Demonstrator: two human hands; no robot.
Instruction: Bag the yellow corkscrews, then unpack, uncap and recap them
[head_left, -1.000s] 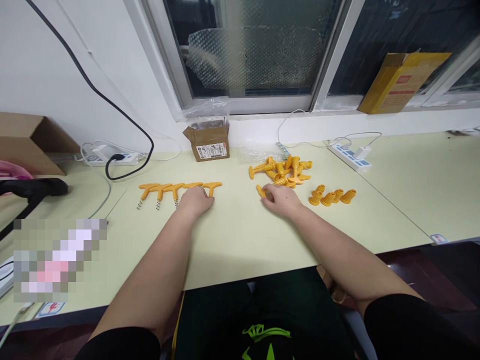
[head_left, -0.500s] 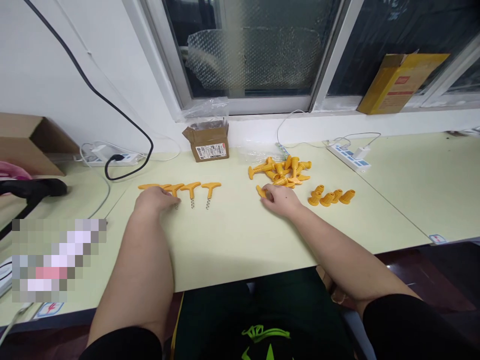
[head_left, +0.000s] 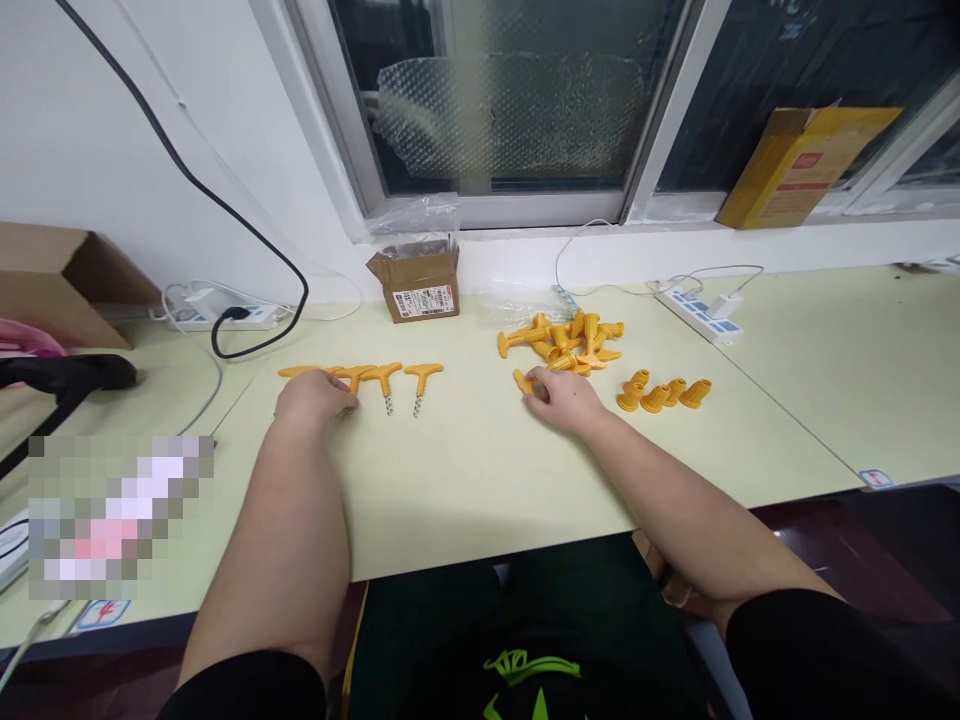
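Note:
My left hand (head_left: 316,396) rests over the left part of a row of corkscrews with yellow T-shaped handles, its fingers closed on the shaft of one corkscrew (head_left: 354,374) whose spiral is hidden. Two more corkscrews, one in the middle (head_left: 386,375) and one at the right end (head_left: 422,378), lie with their metal spirals toward me. Another yellow handle shows behind the left hand, mostly covered. My right hand (head_left: 566,400) is closed around a yellow corkscrew handle (head_left: 523,382); only one end of it sticks out. Just behind it sits a pile of yellow corkscrew parts (head_left: 562,340).
Several yellow ribbed sleeves (head_left: 655,398) stand or lie right of my right hand. Toward the wall are an open cardboard box (head_left: 420,285), clear plastic film, a left power strip (head_left: 259,318) and a right one (head_left: 701,318). A black cable (head_left: 187,170) hangs at left.
My left fingers have shifted slightly and now cover the spiral of the corkscrew they touch, which showed before. The right hand stays in place.

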